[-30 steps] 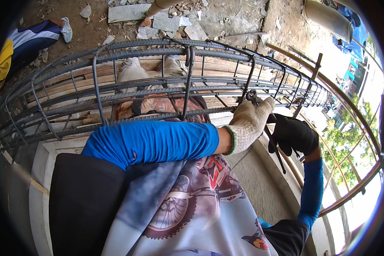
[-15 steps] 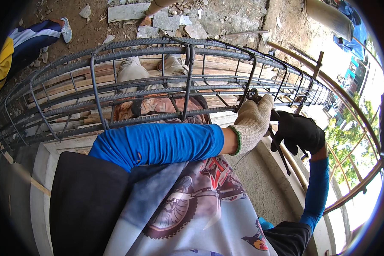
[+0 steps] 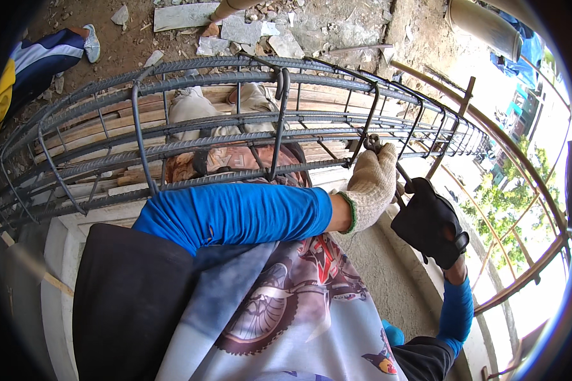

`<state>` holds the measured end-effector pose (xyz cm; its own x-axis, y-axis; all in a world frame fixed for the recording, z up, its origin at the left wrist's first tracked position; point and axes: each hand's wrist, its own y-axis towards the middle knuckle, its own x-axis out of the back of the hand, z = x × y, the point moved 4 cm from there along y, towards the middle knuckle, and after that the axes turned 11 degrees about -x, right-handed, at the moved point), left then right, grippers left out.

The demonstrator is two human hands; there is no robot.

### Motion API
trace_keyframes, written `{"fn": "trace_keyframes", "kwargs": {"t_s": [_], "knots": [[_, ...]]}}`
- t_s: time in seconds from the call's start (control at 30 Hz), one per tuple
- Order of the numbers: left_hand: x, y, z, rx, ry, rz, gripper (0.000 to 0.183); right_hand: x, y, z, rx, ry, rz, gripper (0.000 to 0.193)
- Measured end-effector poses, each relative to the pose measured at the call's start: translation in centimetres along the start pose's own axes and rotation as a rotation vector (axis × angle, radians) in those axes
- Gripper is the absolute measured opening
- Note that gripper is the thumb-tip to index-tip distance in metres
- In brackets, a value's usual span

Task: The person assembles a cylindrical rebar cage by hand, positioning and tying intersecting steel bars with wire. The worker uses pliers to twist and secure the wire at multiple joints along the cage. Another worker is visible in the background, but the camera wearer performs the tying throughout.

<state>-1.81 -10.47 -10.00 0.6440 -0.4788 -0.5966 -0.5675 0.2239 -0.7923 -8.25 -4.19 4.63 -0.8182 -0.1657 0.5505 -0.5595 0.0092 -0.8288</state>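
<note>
A long cage of ribbed steel bars (image 3: 210, 147) with bent stirrups stretches across in front of me. My left hand (image 3: 372, 181), in a cream knitted glove with a green cuff, is closed at the cage's near bar, beside the round metal head of pincers (image 3: 373, 141). What its fingers grip is hidden. My right hand (image 3: 429, 222), in a black glove, is wrapped round the pincers' dark handles, to the right of and a little below my left hand. The jaws are next to a stirrup; any wire between them is too small to make out.
Wooden planks (image 3: 318, 95) and stuffed pale sacks (image 3: 197, 108) lie beneath the cage. A person's leg (image 3: 47, 54) shows at the far left. Bamboo poles (image 3: 521, 267) cross at the right. Broken slabs (image 3: 241, 32) lie on the dirt beyond; a concrete ledge (image 3: 419, 292) is below my hands.
My right hand has swung down and toward me, and the pincers' handle that stuck out apart is now gathered in its grip. My left hand stays nearly in place.
</note>
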Motion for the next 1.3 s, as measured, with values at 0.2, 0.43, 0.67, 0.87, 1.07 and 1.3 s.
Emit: {"fn": "trace_keyframes", "kwargs": {"t_s": [0.2,0.43,0.67,0.87,1.07,1.3], "knots": [[0.2,-0.9,-0.5,0.062,-0.093,0.074,0.054,0.1,-1.2,2.4,-0.051,-0.248,-0.202,0.032],[-0.4,-2.2,-0.4,0.030,0.366,0.100,0.081,0.1,-2.1,3.4,0.098,-0.485,-0.328,0.050],[-0.3,-2.8,-0.2,-0.223,0.797,0.271,0.086,0.3,-2.2,3.7,0.085,-0.481,-0.281,0.048],[-1.6,-3.8,1.3,-0.245,0.597,0.407,0.091,0.2,-2.2,2.4,0.201,-0.549,-0.389,0.045],[-1.4,-4.7,0.6,-0.098,0.492,0.348,0.080,0.1,-2.6,1.6,0.360,-0.424,-0.478,0.046],[-0.4,-1.3,-2.8,0.200,0.133,0.069,0.073,-0.8,-2.0,1.8,0.014,-0.509,-0.302,0.047]]}}
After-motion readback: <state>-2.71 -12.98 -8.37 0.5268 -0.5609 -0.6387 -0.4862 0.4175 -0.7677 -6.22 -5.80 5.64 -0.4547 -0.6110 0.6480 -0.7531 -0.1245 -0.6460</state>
